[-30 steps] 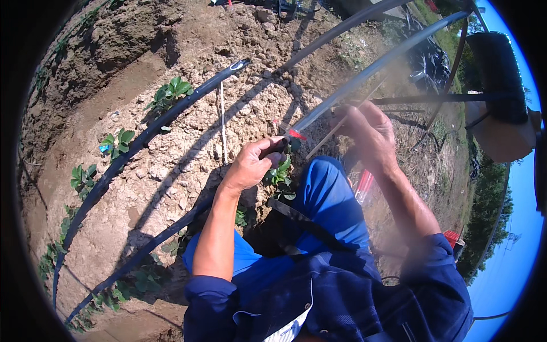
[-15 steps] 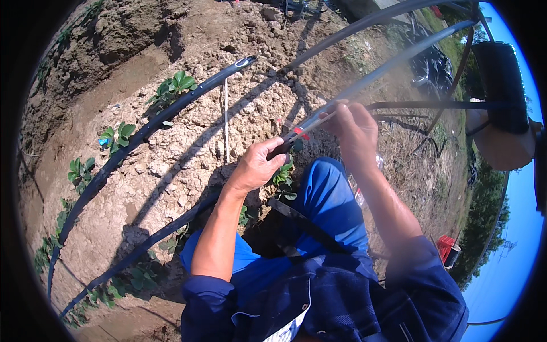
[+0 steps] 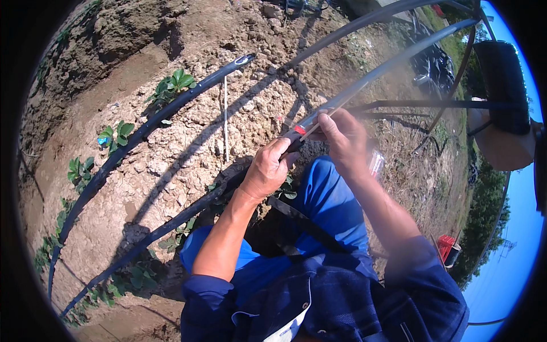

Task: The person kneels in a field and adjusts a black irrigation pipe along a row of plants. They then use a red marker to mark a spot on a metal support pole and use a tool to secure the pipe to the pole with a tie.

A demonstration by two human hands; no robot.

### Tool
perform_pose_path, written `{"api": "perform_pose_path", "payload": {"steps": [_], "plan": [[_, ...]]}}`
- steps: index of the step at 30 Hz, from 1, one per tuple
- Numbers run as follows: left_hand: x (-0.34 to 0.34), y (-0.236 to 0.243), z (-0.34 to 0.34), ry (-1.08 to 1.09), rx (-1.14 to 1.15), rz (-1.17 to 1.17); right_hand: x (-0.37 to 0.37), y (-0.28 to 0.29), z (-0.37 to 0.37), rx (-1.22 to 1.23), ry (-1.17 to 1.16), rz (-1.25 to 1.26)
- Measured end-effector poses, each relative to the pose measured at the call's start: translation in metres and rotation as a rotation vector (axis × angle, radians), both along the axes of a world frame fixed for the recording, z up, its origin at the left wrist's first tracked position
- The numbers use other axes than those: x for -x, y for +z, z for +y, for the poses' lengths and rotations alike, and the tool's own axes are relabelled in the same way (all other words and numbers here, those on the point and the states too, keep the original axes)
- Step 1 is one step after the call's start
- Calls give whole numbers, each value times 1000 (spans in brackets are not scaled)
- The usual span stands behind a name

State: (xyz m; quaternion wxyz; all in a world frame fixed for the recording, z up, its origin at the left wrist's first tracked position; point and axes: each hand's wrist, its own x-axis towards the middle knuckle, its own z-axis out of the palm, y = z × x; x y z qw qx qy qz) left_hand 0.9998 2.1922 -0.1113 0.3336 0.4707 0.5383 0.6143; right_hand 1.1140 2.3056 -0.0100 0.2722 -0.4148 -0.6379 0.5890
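Observation:
My left hand (image 3: 265,174) is closed around the end of a black hose (image 3: 171,227), which runs down to the lower left over the soil. Just past my fingers, a red band (image 3: 299,130) sits where the hose meets a grey pipe (image 3: 393,61). My right hand (image 3: 345,142) pinches a thin pale stick (image 3: 311,131) between thumb and fingers. The stick lies slantwise alongside the pipe, its lower tip beside the red band. Whether the tip touches the hose I cannot tell.
A second black hose (image 3: 131,132), open-ended, crosses the bed on the left beside leafy plants (image 3: 178,81). Another thin stick (image 3: 225,119) is below its end. Curved grey pipe (image 3: 347,37) arches overhead, with black plastic sheeting (image 3: 431,71) at the right.
My right hand has moved down and left, bringing the stick's tip to the red band. My left hand has shifted slightly right along with the hose end.

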Motion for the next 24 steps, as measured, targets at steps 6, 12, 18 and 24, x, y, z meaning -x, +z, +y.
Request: {"api": "perform_pose_path", "payload": {"steps": [6,12,18,24], "plan": [[8,3,-5,3,35,-25,-2,-19,-7,124,-139,57],[16,4,-7,-88,63,-38,-5,-32,-17,273,-59,-106],[5,4,-6,-114,157,8,-22,-62,-36,532,-221,8],[3,4,-8,-202,261,54,-36,-69,-33,559,-396,35]]}}
